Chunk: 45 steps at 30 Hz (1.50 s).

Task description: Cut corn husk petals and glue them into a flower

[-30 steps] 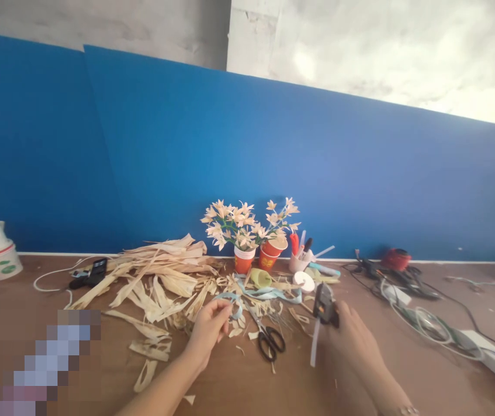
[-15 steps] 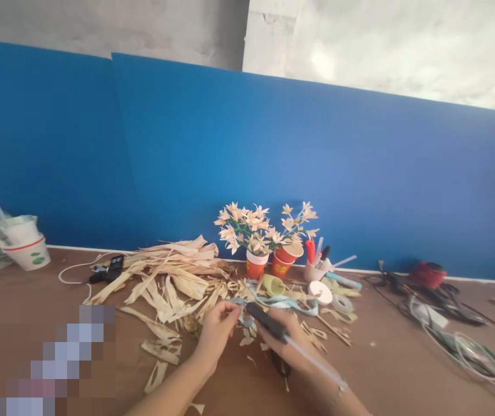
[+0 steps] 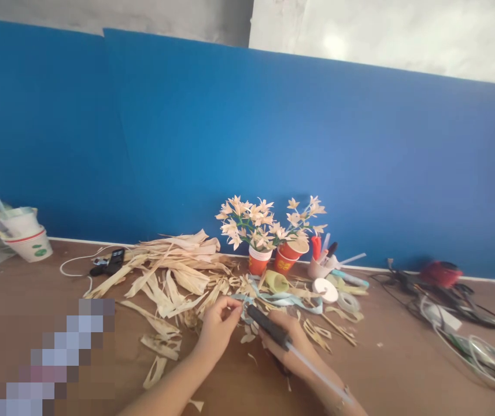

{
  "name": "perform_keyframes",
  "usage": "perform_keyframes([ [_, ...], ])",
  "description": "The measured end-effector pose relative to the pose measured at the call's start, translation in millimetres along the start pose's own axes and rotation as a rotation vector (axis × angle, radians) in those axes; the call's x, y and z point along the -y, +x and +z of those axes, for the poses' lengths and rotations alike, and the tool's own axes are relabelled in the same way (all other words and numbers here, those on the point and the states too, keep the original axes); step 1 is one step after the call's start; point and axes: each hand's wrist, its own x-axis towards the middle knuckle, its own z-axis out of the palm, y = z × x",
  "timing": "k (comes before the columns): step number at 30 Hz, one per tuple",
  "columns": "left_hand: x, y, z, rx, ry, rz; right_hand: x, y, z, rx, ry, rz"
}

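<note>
Apparently light for its bulk, the black plastic glue gun (image 3: 269, 326) with a translucent stick (image 3: 317, 370) poking from its rear lies above the near middle of the brown tabletop (image 3: 230, 387), its front end aimed left and away. The right hand (image 3: 296, 346) is wrapped around it from the right and below, though the handle is mostly hidden, so I cannot tell how each finger sits. That body should be stiff and tolerant of a firm squeeze; the handle is the place to hold it, with skin kept off the tip, which may be hot. The stick looks smooth and slightly bendy, a poor thing to lift by. Just left of the gun's front, the left hand (image 3: 219, 323) has thumb and forefinger pressed together at their tips; whatever may be between them is too small to make out. Beyond both hands, the pale blue fabric-like ribbon (image 3: 291, 299) is likely limp and slick, best taken by an edge with a fingertip pinch. Farther left, the heap of cream dried husks (image 3: 191, 280) would be almost weightless, papery and prone to splitting, so broad, flat support near the thicker ends would suit it.
</note>
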Motion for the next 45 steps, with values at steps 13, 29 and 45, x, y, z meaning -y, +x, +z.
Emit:
perform_keyframes([
  [13,-0.7,-1.6,-1.8,-0.032,0.131,0.153,0.4,-0.9,-1.2,-0.004,-0.020,-0.009],
  [29,-2.8,-2.6,-3.0,-0.067,0.215,0.230,-3.5,-1.6,0.0,0.010,-0.009,-0.014],
  [45,-0.2,-3.5,-3.9,-0.072,0.339,0.309,-3.2,-2.4,0.8,0.005,-0.036,-0.029],
])
